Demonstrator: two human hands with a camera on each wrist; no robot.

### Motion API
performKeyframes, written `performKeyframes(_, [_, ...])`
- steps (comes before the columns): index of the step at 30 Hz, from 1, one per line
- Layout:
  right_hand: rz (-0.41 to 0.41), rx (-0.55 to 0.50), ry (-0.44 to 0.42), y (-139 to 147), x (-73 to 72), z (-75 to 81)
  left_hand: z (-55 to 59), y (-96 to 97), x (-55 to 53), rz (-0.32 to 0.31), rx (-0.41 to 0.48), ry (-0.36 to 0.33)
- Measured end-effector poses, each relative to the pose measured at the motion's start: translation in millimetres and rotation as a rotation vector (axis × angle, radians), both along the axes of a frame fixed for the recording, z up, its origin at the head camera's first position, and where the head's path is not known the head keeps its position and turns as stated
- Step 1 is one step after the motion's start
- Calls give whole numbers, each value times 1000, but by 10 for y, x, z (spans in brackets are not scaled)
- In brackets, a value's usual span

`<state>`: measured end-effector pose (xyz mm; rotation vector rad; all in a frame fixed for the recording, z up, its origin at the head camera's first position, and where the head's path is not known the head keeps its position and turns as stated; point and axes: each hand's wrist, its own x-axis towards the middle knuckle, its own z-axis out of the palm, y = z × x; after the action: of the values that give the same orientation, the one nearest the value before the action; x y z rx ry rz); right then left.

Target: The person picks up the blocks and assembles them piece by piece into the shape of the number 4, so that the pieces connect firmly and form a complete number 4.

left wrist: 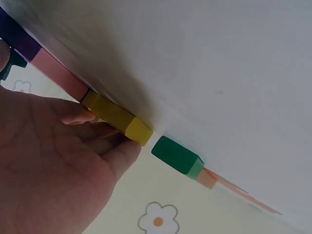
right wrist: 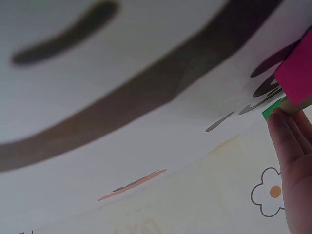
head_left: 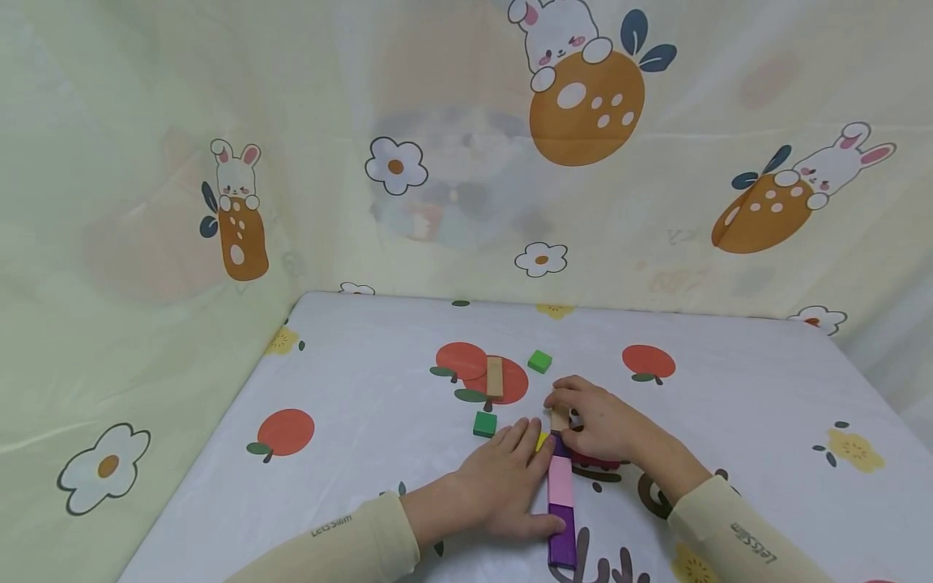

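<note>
Head view, right hand (head_left: 603, 423) pinching a wooden block (head_left: 560, 419), left hand (head_left: 503, 482) straight-fingered, touching a yellow block (head_left: 542, 441)

Reference: pink rectangular block (head_left: 560, 483). Nearer than it: purple rectangular block (head_left: 562, 553). Beyond it, leftward: yellow rectangular block (left wrist: 108, 112), dark-green squarish block (head_left: 484, 424), plain tan rectangular block (head_left: 494, 377), bright-green squarish block (head_left: 539, 361). Beneath it: white cloth (head_left: 379, 389), red-apple, yellow-flower print. Behind it: cream curtain (head_left: 313, 48), white-rabbit print.
</note>
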<state>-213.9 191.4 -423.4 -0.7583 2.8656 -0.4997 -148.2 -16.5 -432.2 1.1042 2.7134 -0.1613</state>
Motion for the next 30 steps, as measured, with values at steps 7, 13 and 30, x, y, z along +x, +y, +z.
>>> performKeyframes(7, [3, -17, -13, -3, -5, -1, 3, 3, -4, -3, -2, 2])
performKeyframes(13, [0, -27, -32, -4, 1, -6, 3, 4, -3, -2, -4, 7])
performKeyframes(30, [-15, -8, -106, -16, 56, 20, -3, -3, 2, -3, 2, 4])
